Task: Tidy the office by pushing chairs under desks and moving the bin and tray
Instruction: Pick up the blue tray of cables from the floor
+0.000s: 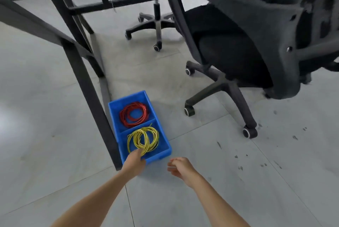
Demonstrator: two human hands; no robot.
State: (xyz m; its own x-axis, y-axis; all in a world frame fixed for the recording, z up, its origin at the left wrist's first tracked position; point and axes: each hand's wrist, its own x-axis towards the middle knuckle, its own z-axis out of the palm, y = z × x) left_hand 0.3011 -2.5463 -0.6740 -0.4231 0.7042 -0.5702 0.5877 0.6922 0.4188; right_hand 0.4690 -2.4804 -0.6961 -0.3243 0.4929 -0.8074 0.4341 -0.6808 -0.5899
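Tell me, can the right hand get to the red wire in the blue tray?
Probably yes. The right hand hovers free beside the blue tray, which is open-topped, and nothing covers the red wire in the far compartment. It would reach past the yellow wire.

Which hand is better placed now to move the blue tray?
Probably the left hand: it already grips the near rim of the blue tray. The right hand hangs beside it, touching nothing.

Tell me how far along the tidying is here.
Done: nothing clearly. In hand: the left hand grips the near rim of the blue tray on the floor; the right hand hovers beside it, loosely curled. Left: the near chair stands out from the desk; no bin is visible.
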